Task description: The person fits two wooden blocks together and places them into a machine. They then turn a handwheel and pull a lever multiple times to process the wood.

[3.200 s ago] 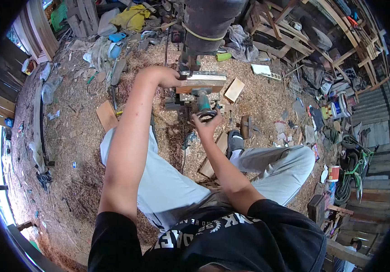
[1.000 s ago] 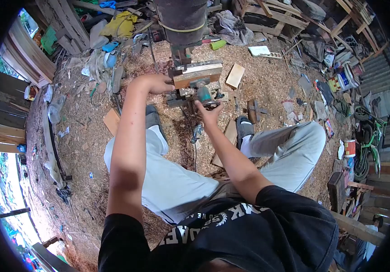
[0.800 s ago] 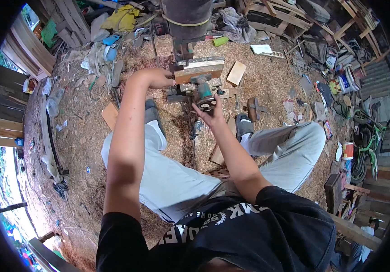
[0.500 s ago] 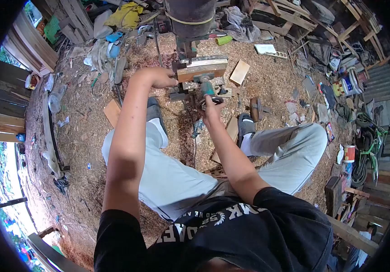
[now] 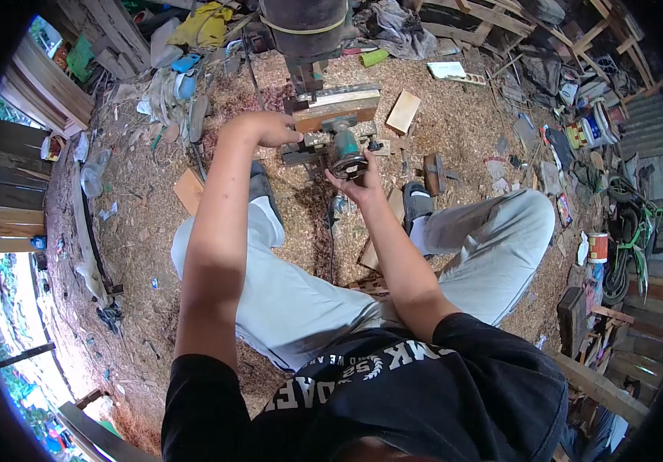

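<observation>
My right hand (image 5: 361, 187) cups the near end of a teal-bodied handheld power tool (image 5: 345, 143), with fingers on both sides of its dark round end. The tool's far end overlaps the near side of a reddish-brown wooden board (image 5: 337, 112). At the board's left end my left hand (image 5: 274, 129) is bent at the wrist, its fingers closed around that end. Pale strips (image 5: 347, 95) lie along the board's far side. Dark metal parts (image 5: 301, 155) sit below my left fingertips, partly hidden by them.
A dark cylindrical container (image 5: 305, 29) with a yellow band stands beyond the board. A pale wood block (image 5: 403, 112) and a brown wooden tool (image 5: 434, 174) lie to the right. Wood shavings (image 5: 301, 258) cover the ground. My sandalled feet flank the work area.
My right hand has shifted its hold toward the tool's near end, with the palm now beneath it. The tool's round end is tilted more into view. My left hand stays at the board.
</observation>
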A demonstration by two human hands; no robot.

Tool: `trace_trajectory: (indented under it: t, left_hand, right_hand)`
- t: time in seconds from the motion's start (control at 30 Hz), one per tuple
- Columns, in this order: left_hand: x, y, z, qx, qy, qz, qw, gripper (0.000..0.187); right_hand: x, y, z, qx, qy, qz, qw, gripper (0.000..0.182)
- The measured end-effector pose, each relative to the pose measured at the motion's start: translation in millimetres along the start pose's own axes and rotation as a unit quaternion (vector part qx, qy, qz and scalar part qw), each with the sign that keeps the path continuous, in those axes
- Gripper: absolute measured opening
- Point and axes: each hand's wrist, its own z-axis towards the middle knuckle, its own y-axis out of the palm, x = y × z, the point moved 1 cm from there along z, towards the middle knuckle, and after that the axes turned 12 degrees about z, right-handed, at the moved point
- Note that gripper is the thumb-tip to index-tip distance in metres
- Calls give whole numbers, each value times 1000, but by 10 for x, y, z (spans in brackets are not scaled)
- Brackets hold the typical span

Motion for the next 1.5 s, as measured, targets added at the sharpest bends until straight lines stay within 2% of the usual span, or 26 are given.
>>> trace_trajectory:
  t: [0.03,0.17,0.23,0.33,0.47,0.53,0.6,0.63,0.67,0.73,0.77,0.83,0.87,0.93,0.97,1.03,1.07,1.13,1.17,1.2,1.27,1.3,1.33,1.4,1.47,1.5]
  left_hand:
    - [-5,8,21,4,6,-2,1000,74]
    - [-11,47,88,7,17,-9,1000,72]
    - [82,-5,-9,12,6,10,1000,69]
    - [227,-13,-85,31,-7,-22,999,66]
    - [394,359,313,98,-66,-59,991,64]
    - [544,656,651,106,-64,-138,983,66]
    - [654,1122,1195,122,-46,-220,967,71]
    - [677,1540,1604,145,-58,-362,919,75]
    - [930,1317,1291,90,-88,-456,881,86]
    - [1099,1531,1478,114,-128,-594,786,87]
    - [1126,1655,1644,113,-133,-593,786,87]
    - [1131,1860,1901,142,-275,-599,738,85]
    - [1127,1918,1984,140,-280,-599,737,85]
    - [1143,1916,2022,174,-332,-652,659,81]
    - [1177,1908,2053,173,-337,-652,657,81]
    - [1264,1750,1948,222,-457,-659,554,72]
    - [1258,1711,1921,220,-460,-658,554,72]
    - [1220,1750,2025,187,-434,-796,378,64]
    - [1157,1799,2109,175,-416,-831,326,61]
    - [1162,1714,2079,175,-414,-832,325,61]
    - [1205,1587,1985,158,-432,-825,328,62]
    - [1173,1634,2011,158,-440,-809,355,63]
    - [1153,1683,2073,155,-439,-810,356,63]
    - [1176,1702,2116,168,-521,-753,365,63]
    - [1208,1651,2057,169,-480,-798,322,65]
    - [1193,1732,2122,170,-495,-780,342,65]
  right_hand:
    - [1,6,16,15,2,3,1000,59]
    - [6,-10,189,57,-12,2,998,55]
    - [17,-145,308,111,-105,-132,979,58]
    - [22,-286,411,75,-119,-136,981,67]
    - [-93,-239,200,82,-100,-185,974,60]
    - [-162,-127,17,70,-123,-299,944,54]
    - [-175,-115,-35,71,-145,-316,935,49]
    - [-224,-216,35,49,-151,-246,956,51]
    - [-267,-281,113,25,-156,-174,972,54]
    - [-288,-244,172,46,-163,-154,973,54]
    - [-297,-222,194,68,-175,-134,973,56]
    - [-391,-263,316,101,-182,-116,971,62]
    - [-432,-333,386,104,-178,-117,972,62]
    - [-470,-283,403,126,-150,-140,970,67]
    - [-494,-246,418,129,-145,-141,971,67]
    - [-578,-246,539,102,-131,-141,976,71]
    - [-589,-257,569,104,-129,-140,976,71]
    - [-639,-303,636,105,-109,-200,968,70]
    - [-698,-346,672,78,-77,-213,971,66]
    - [-682,-290,670,77,-78,-215,970,66]
    - [-654,-208,663,228,-87,-342,908,59]
    - [-661,-98,637,229,-89,-342,907,59]
    - [-659,62,574,239,-26,-365,899,54]
    - [-706,263,491,259,96,-403,873,46]
    - [-682,358,508,294,86,-379,873,43]
    - [-690,365,520,298,114,-407,855,39]
